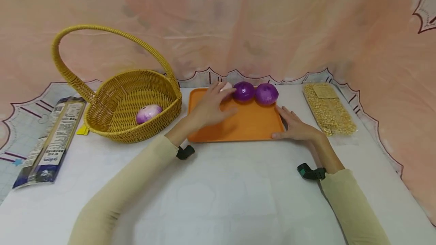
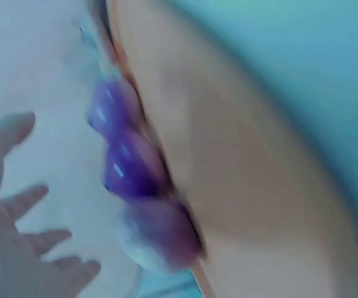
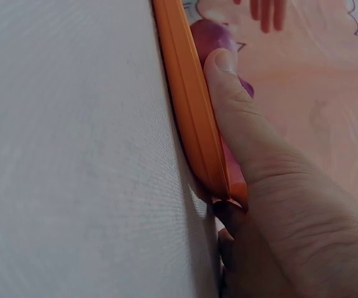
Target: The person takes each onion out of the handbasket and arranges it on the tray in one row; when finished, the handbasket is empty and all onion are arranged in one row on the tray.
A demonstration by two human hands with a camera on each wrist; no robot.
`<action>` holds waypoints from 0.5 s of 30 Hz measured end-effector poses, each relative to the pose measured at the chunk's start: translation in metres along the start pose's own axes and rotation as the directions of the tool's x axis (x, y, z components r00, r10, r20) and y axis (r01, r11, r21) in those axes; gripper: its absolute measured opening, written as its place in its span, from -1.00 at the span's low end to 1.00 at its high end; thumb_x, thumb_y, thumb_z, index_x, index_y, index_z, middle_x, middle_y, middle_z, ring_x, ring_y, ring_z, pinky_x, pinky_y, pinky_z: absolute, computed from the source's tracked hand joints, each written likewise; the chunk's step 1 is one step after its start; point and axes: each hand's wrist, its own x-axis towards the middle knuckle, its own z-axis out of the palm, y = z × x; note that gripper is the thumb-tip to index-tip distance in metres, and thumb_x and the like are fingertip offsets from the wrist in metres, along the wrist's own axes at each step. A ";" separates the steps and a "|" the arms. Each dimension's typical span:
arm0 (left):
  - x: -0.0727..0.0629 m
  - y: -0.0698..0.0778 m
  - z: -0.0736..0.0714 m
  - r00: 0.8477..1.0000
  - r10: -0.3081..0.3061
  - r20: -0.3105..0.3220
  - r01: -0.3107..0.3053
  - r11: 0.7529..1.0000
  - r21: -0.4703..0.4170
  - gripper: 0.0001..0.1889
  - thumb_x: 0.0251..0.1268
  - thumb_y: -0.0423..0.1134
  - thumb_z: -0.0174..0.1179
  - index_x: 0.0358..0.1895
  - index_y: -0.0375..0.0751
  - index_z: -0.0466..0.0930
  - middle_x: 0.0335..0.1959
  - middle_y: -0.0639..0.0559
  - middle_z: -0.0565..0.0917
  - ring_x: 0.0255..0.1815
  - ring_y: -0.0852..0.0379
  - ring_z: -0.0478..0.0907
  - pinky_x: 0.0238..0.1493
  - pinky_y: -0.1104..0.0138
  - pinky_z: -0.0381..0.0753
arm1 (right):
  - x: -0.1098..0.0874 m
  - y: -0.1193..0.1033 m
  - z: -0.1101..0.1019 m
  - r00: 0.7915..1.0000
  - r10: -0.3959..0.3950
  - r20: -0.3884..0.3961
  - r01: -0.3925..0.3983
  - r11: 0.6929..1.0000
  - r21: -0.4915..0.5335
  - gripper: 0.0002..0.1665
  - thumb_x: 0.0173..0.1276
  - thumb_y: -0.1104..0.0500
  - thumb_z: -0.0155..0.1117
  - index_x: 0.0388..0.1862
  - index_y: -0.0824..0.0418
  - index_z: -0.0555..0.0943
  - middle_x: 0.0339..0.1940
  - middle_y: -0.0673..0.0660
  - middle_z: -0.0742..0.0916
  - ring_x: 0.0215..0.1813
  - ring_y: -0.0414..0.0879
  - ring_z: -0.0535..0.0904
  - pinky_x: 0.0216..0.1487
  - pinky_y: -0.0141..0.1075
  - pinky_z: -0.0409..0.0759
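Note:
An orange tray (image 1: 252, 122) lies on the white table with three onions along its far edge: a pale onion (image 1: 226, 86) partly behind my left hand, a shiny purple onion (image 1: 243, 92) and another purple onion (image 1: 267, 94). My left hand (image 1: 212, 107) is over the tray's left part, fingers spread; in the left wrist view the hand (image 2: 27, 230) stands apart from the onions. At the tray's right edge, my right hand (image 1: 298, 127) has its thumb (image 3: 235, 93) along the rim, the fingers mostly hidden in the right wrist view. A purple-white onion (image 1: 149, 113) sits inside the yellow wicker basket (image 1: 136, 135).
The basket, with its tall arched handle (image 1: 112, 30), stands left of the tray. Farther left lies a long printed packet (image 1: 52, 143). A clear bag of yellow grains (image 1: 328, 112) lies right of the tray. A patterned cloth (image 1: 289, 29) hangs behind the table.

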 end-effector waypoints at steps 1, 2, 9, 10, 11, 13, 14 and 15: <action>-0.008 0.006 -0.001 0.998 0.055 0.030 -0.054 0.998 -0.032 -0.30 0.25 0.20 0.18 0.43 0.07 0.30 0.57 -0.09 0.10 0.60 -0.12 -0.05 0.52 -0.11 0.05 | 0.000 0.000 0.000 1.000 -0.007 0.000 0.007 1.000 -0.001 0.34 0.14 -0.26 0.38 0.61 0.12 -0.23 0.61 0.32 -0.18 0.58 0.38 -0.41 0.46 0.36 -0.37; -0.017 0.010 -0.003 0.991 0.113 0.067 -0.108 0.992 -0.070 -0.34 0.27 0.17 0.18 0.41 0.09 0.34 0.56 -0.05 0.14 0.59 -0.08 0.00 0.53 -0.07 0.05 | 0.000 0.001 0.000 1.000 -0.011 -0.001 0.011 1.000 0.002 0.34 0.14 -0.26 0.38 0.61 0.13 -0.23 0.61 0.32 -0.17 0.58 0.36 -0.41 0.47 0.35 -0.37; -0.090 0.014 -0.030 0.868 0.358 0.344 -0.206 0.890 -0.407 -0.60 0.39 0.02 0.13 0.28 0.26 0.48 0.50 0.18 0.27 0.52 0.17 0.17 0.44 0.19 0.33 | 0.000 0.001 0.001 0.999 -0.031 -0.013 0.031 1.000 0.003 0.34 0.13 -0.25 0.39 0.60 0.18 -0.21 0.62 0.31 -0.14 0.61 0.29 -0.38 0.51 0.27 -0.40; -0.099 0.010 -0.035 0.860 0.364 0.357 -0.189 0.878 -0.440 -0.61 0.41 -0.01 0.12 0.27 0.26 0.48 0.49 0.19 0.27 0.51 0.18 0.18 0.41 0.22 0.38 | 0.000 0.001 0.000 0.999 -0.029 -0.013 0.029 1.000 0.001 0.34 0.13 -0.26 0.39 0.60 0.17 -0.22 0.62 0.30 -0.14 0.61 0.28 -0.38 0.51 0.26 -0.40; -0.108 0.005 -0.040 0.858 0.362 0.366 -0.167 0.869 -0.466 -0.63 0.43 -0.05 0.11 0.26 0.26 0.48 0.48 0.20 0.29 0.50 0.19 0.20 0.37 0.25 0.42 | 0.000 0.001 0.000 1.000 -0.028 -0.013 0.028 1.000 -0.001 0.34 0.13 -0.26 0.39 0.60 0.17 -0.22 0.62 0.30 -0.14 0.61 0.28 -0.38 0.51 0.26 -0.40; -0.125 -0.007 -0.051 0.867 0.345 0.359 -0.141 0.862 -0.488 -0.64 0.43 -0.11 0.11 0.25 0.25 0.49 0.47 0.22 0.30 0.49 0.21 0.23 0.33 0.29 0.47 | 0.000 0.001 0.000 1.000 -0.024 -0.011 0.024 1.000 -0.003 0.35 0.13 -0.26 0.39 0.60 0.16 -0.22 0.62 0.28 -0.14 0.61 0.27 -0.38 0.51 0.26 -0.40; -0.132 -0.014 -0.058 0.877 0.328 0.352 -0.125 0.862 -0.491 -0.63 0.43 -0.14 0.11 0.25 0.24 0.49 0.47 0.22 0.31 0.49 0.24 0.23 0.31 0.30 0.48 | 0.000 0.001 0.000 1.000 -0.022 -0.011 0.022 1.000 -0.005 0.35 0.13 -0.26 0.39 0.60 0.16 -0.22 0.62 0.28 -0.14 0.61 0.27 -0.37 0.51 0.26 -0.40; -0.139 -0.021 -0.064 0.887 0.309 0.342 -0.109 0.863 -0.494 -0.62 0.43 -0.17 0.12 0.25 0.24 0.49 0.46 0.23 0.32 0.48 0.28 0.23 0.30 0.33 0.48 | 0.001 0.001 0.000 1.000 -0.021 -0.010 0.021 1.000 -0.004 0.35 0.13 -0.26 0.39 0.60 0.16 -0.22 0.62 0.28 -0.14 0.61 0.27 -0.38 0.51 0.27 -0.40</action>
